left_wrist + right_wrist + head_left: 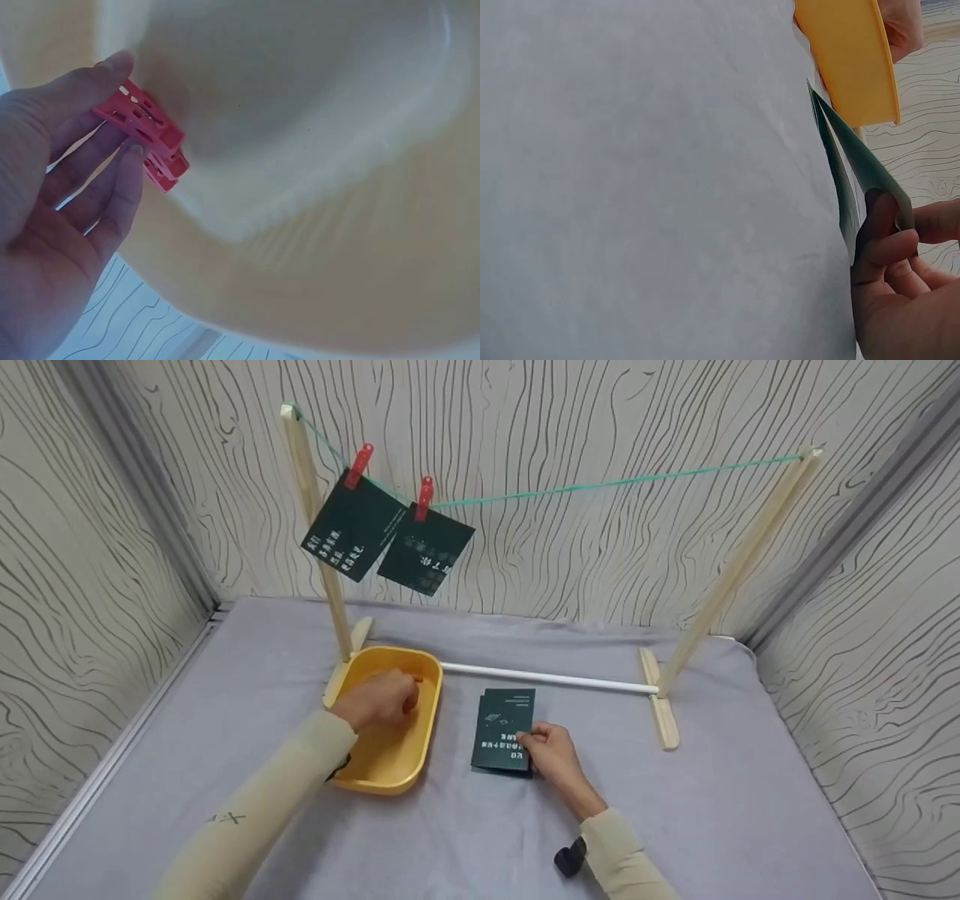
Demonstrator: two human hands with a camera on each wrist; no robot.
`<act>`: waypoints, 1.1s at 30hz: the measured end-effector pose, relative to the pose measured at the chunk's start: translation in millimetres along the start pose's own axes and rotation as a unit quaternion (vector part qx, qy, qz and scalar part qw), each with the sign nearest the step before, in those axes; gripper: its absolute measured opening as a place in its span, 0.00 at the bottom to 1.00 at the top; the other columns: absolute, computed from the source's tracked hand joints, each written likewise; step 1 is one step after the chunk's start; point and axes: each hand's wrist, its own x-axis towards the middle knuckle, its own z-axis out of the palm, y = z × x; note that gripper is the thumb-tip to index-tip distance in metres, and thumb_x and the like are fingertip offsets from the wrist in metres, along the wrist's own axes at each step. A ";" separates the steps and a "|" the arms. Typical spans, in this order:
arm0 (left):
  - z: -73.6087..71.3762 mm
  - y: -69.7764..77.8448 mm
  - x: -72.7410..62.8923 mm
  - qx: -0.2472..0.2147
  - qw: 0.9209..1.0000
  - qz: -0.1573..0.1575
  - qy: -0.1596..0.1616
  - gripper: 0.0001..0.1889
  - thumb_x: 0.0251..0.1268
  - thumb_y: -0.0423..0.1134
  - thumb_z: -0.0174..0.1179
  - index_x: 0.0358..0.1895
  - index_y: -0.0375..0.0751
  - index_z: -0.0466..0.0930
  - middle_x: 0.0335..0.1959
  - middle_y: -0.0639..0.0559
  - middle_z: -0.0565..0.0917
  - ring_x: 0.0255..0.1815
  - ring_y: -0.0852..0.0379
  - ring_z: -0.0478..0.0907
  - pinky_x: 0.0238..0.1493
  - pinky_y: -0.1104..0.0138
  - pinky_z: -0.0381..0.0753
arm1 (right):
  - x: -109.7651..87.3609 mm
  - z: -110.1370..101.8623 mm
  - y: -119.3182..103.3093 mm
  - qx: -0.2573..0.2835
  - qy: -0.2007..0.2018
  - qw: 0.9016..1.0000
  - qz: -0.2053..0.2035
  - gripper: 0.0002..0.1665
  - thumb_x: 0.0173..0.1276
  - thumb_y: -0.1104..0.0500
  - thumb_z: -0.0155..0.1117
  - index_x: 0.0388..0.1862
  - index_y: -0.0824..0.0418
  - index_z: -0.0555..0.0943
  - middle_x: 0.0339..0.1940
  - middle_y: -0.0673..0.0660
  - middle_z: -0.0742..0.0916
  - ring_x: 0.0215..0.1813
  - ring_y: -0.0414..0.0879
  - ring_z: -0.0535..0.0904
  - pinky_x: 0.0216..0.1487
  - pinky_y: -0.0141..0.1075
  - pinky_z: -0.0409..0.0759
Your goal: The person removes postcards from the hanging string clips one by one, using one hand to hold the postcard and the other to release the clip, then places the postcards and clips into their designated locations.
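Walls [562,420] printed with dark wavy lines stand around a lilac-grey cloth [712,810], which is rumpled along its back edge. On it, inside a yellow tub [382,789], the left hand [382,697] grips a red clip [142,124]. Beside the tub, the right hand [553,754] pinches a dark green card [501,724], tilted up off the cloth. 2 cards [356,521] hang overhead.

Pale walls [570,562] with dark wavy lines (rather like wood grain, to my eye) stand on three sides. Grey posts [855,526] rise in both corners, and lavender-grey cloth [720,825] covers the surface between.
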 end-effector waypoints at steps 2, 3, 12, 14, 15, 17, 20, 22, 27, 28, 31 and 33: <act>-0.1 0.0 -1.3 0.004 1.000 0.001 0.000 0.03 0.69 0.33 0.70 0.41 0.39 0.90 0.30 0.50 0.85 0.34 0.51 0.77 0.46 0.59 0.87 | -0.6 0.3 -0.5 -0.002 -0.001 1.000 0.000 0.08 0.75 0.63 0.64 0.38 0.68 0.84 0.19 0.47 0.81 0.18 0.36 0.67 0.20 0.28 0.63; -0.3 0.0 -2.1 0.004 1.000 0.000 -0.002 0.03 0.69 0.33 0.70 0.41 0.40 0.90 0.30 0.50 0.85 0.34 0.51 0.77 0.46 0.59 0.86 | -1.0 0.5 -0.9 -0.003 -0.001 1.000 0.000 0.08 0.75 0.63 0.64 0.36 0.67 0.84 0.19 0.47 0.81 0.18 0.36 0.66 0.20 0.28 0.63; 0.1 -0.5 -3.2 0.023 1.000 0.004 -0.009 0.02 0.67 0.32 0.69 0.39 0.40 0.89 0.28 0.51 0.83 0.33 0.52 0.76 0.45 0.60 0.85 | -3.2 0.1 -2.4 -0.031 0.004 0.999 0.006 0.10 0.75 0.62 0.64 0.32 0.65 0.81 0.19 0.48 0.81 0.18 0.37 0.67 0.20 0.29 0.63; 0.9 -0.4 -3.7 0.028 1.000 0.009 -0.009 0.02 0.67 0.31 0.68 0.38 0.39 0.89 0.27 0.50 0.82 0.31 0.52 0.75 0.41 0.61 0.83 | -3.4 0.8 -3.2 -0.030 0.005 1.000 0.006 0.09 0.74 0.62 0.65 0.41 0.69 0.84 0.22 0.50 0.85 0.19 0.37 0.69 0.20 0.29 0.64; 1.4 -0.3 -4.0 0.030 0.999 0.010 -0.009 0.02 0.67 0.31 0.68 0.37 0.39 0.89 0.26 0.50 0.81 0.30 0.52 0.74 0.40 0.61 0.81 | -3.5 1.3 -3.5 -0.033 0.006 0.999 0.005 0.11 0.74 0.62 0.65 0.46 0.72 0.84 0.23 0.50 0.87 0.20 0.37 0.70 0.21 0.29 0.65; 1.8 0.1 -4.2 0.035 0.999 0.013 -0.005 0.02 0.67 0.30 0.68 0.36 0.38 0.89 0.25 0.50 0.80 0.29 0.52 0.74 0.38 0.62 0.79 | -3.5 2.0 -4.3 -0.037 0.007 0.999 0.004 0.15 0.73 0.63 0.66 0.51 0.74 0.83 0.25 0.50 0.87 0.21 0.37 0.71 0.21 0.30 0.65; 2.4 0.6 -4.7 0.037 0.999 0.011 -0.002 0.03 0.68 0.30 0.67 0.36 0.38 0.89 0.24 0.51 0.79 0.29 0.52 0.73 0.37 0.64 0.76 | -3.8 2.7 -5.2 -0.046 0.007 0.999 0.002 0.15 0.72 0.62 0.67 0.50 0.74 0.81 0.22 0.48 0.82 0.20 0.37 0.69 0.21 0.30 0.65; 2.8 1.1 -4.6 0.038 0.999 0.008 -0.001 0.03 0.68 0.30 0.67 0.36 0.38 0.89 0.24 0.51 0.78 0.28 0.52 0.73 0.36 0.64 0.75 | -4.3 2.5 -5.4 -0.055 0.008 0.998 -0.005 0.16 0.72 0.63 0.67 0.51 0.74 0.80 0.19 0.47 0.79 0.19 0.37 0.68 0.20 0.30 0.64; 3.2 1.6 -4.4 0.036 0.999 0.003 -0.003 0.03 0.69 0.30 0.67 0.36 0.38 0.89 0.23 0.50 0.78 0.28 0.51 0.74 0.36 0.64 0.76 | -5.6 0.6 -6.0 -0.093 0.018 0.995 -0.033 0.24 0.71 0.63 0.68 0.59 0.78 0.78 0.17 0.47 0.78 0.21 0.38 0.70 0.23 0.30 0.68; 3.2 1.6 -4.5 0.035 0.999 0.000 -0.004 0.03 0.69 0.31 0.67 0.37 0.39 0.89 0.24 0.50 0.78 0.29 0.51 0.75 0.36 0.65 0.76 | -5.9 0.3 -6.4 -0.100 0.019 0.994 -0.036 0.24 0.71 0.63 0.68 0.59 0.78 0.78 0.17 0.47 0.79 0.22 0.38 0.71 0.23 0.30 0.69; 2.9 2.0 -5.0 0.031 0.999 -0.008 -0.012 0.02 0.69 0.32 0.68 0.39 0.40 0.90 0.25 0.50 0.79 0.31 0.51 0.76 0.39 0.65 0.78 | -6.3 -0.1 -7.7 -0.122 0.020 0.992 -0.036 0.21 0.70 0.62 0.69 0.55 0.76 0.80 0.17 0.48 0.80 0.23 0.39 0.73 0.25 0.30 0.70; 2.7 2.5 -5.1 0.025 0.999 -0.015 -0.014 0.02 0.69 0.32 0.68 0.40 0.40 0.90 0.26 0.50 0.80 0.32 0.51 0.76 0.40 0.64 0.79 | -6.5 -0.4 -8.8 -0.135 0.019 0.990 -0.033 0.18 0.70 0.62 0.70 0.51 0.75 0.80 0.18 0.49 0.79 0.23 0.39 0.73 0.25 0.31 0.70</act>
